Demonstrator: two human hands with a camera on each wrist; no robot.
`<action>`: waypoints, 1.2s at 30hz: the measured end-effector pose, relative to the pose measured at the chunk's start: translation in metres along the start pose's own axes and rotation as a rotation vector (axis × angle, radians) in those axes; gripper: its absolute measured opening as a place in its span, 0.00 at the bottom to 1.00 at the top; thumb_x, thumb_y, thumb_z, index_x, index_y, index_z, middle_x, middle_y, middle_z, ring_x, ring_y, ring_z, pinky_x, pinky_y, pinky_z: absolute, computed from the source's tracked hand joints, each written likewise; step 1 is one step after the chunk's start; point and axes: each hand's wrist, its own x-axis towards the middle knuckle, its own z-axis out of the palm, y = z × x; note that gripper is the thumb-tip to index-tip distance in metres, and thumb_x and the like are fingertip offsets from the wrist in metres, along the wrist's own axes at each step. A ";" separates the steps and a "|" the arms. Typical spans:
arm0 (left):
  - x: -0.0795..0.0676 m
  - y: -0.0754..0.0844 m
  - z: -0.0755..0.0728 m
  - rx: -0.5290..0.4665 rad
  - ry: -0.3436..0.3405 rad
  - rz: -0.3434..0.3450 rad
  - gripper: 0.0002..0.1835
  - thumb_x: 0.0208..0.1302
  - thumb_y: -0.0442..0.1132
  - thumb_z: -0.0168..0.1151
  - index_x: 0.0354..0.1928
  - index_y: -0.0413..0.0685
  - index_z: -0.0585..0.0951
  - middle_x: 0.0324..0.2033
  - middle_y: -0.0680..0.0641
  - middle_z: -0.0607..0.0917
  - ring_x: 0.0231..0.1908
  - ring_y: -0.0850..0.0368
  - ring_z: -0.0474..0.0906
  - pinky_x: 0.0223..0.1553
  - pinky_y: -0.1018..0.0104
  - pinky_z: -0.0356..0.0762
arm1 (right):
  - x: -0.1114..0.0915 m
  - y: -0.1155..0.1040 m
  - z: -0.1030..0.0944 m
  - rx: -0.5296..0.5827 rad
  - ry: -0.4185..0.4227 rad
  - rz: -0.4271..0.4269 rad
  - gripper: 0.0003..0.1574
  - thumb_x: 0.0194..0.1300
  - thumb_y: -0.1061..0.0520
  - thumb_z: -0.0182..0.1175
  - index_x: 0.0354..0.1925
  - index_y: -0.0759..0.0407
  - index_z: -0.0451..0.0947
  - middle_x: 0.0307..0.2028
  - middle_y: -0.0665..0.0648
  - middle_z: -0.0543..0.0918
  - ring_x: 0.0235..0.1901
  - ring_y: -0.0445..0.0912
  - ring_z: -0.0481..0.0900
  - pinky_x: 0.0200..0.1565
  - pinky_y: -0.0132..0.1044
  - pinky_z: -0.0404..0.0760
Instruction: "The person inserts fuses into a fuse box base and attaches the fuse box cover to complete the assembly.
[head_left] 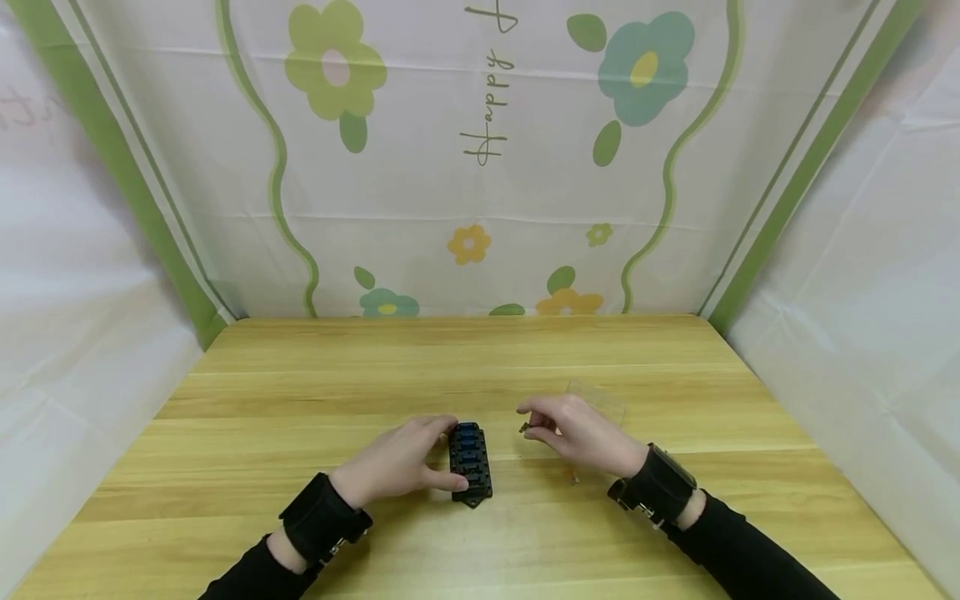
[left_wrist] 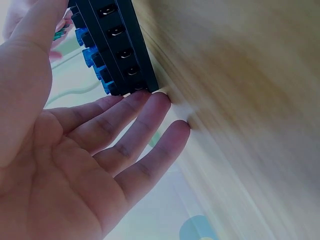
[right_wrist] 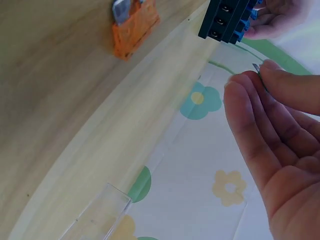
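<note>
A black fuse block (head_left: 482,467) with a row of blue fuses (head_left: 468,444) lies lengthwise on the table. My left hand (head_left: 401,460) holds it from the left, thumb at the near end and fingers at the far end. In the left wrist view the fingertips meet the end of the block (left_wrist: 117,32), whose side has a row of round holes. To the right of the block, my right hand (head_left: 577,429) pinches a small blade fuse (right_wrist: 257,67) between thumb and fingers. It shows green (left_wrist: 61,34) in the left wrist view, mostly covered by the fingers.
An orange blade fuse (right_wrist: 134,32) with metal prongs lies on the wooden table (head_left: 322,367) near the right wrist. Behind the right hand stands a clear plastic box (head_left: 606,402). Flower-printed cloth (head_left: 412,167) hangs at the back, with white cloth at both sides.
</note>
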 end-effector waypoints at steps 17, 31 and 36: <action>0.002 -0.001 -0.001 0.003 0.017 0.009 0.51 0.51 0.72 0.59 0.66 0.41 0.67 0.57 0.43 0.74 0.57 0.50 0.71 0.57 0.57 0.68 | 0.003 -0.003 0.005 -0.042 0.094 -0.085 0.07 0.60 0.65 0.64 0.37 0.54 0.79 0.32 0.45 0.80 0.30 0.33 0.76 0.34 0.19 0.72; -0.002 -0.001 -0.003 -0.006 0.010 0.010 0.51 0.51 0.72 0.59 0.66 0.39 0.67 0.59 0.41 0.73 0.59 0.48 0.69 0.58 0.57 0.66 | 0.005 -0.011 0.012 -0.025 0.120 -0.074 0.11 0.61 0.67 0.62 0.43 0.57 0.79 0.36 0.49 0.82 0.36 0.37 0.79 0.39 0.22 0.74; -0.003 -0.001 -0.002 -0.003 0.016 0.020 0.51 0.51 0.72 0.59 0.66 0.39 0.67 0.58 0.41 0.73 0.59 0.49 0.69 0.58 0.57 0.67 | 0.006 -0.014 0.017 -0.050 0.154 -0.107 0.14 0.59 0.68 0.63 0.43 0.56 0.79 0.37 0.49 0.81 0.37 0.37 0.79 0.40 0.22 0.74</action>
